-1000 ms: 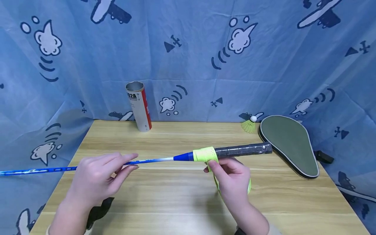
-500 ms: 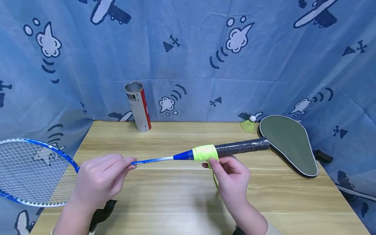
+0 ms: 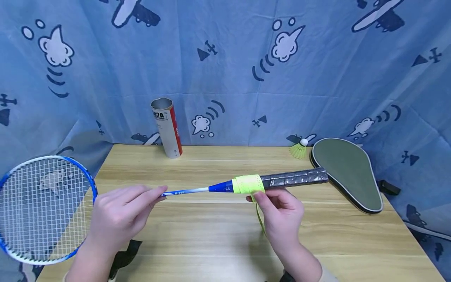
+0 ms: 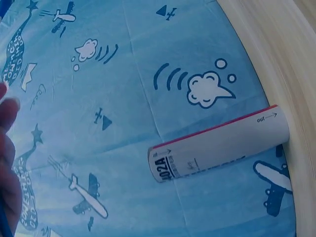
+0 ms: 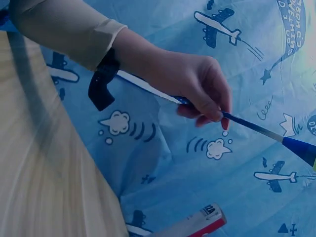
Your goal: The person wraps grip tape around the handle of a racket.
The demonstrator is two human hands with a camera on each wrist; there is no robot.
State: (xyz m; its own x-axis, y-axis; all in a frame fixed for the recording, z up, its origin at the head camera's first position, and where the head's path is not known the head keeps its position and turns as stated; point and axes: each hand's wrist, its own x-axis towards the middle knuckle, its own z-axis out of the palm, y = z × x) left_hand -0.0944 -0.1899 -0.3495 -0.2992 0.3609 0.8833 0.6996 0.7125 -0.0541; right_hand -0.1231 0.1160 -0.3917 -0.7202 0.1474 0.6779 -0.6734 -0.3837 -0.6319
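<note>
Fingers of the person's left hand (image 3: pixel 121 213) pinch the slim shaft (image 3: pixel 188 191) of a blue-and-white badminton racket (image 3: pixel 220 187) stretching from left edge to right of centre in the head view, seemingly to steady it. Right of centre, the right hand (image 3: pixel 284 213) pinches neon-yellow perforated grip tape (image 3: pixel 248 184) beneath the black handle (image 3: pixel 296 178), probably keeping the wrap taut.
</note>
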